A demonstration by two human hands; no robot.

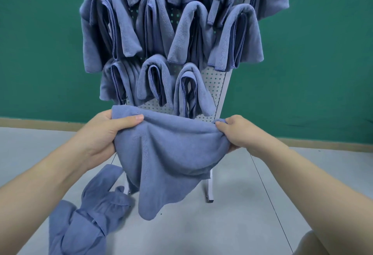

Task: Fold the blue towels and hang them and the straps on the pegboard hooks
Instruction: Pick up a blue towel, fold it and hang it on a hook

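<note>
Left hand and right hand each pinch an upper corner of a blue towel, stretching it for folding; beyond them stands the towel-laden pegboard.

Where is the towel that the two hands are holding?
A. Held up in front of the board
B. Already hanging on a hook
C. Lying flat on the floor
A: the left hand and right hand grip the towel by its top edge, in front of the pegboard.
</note>
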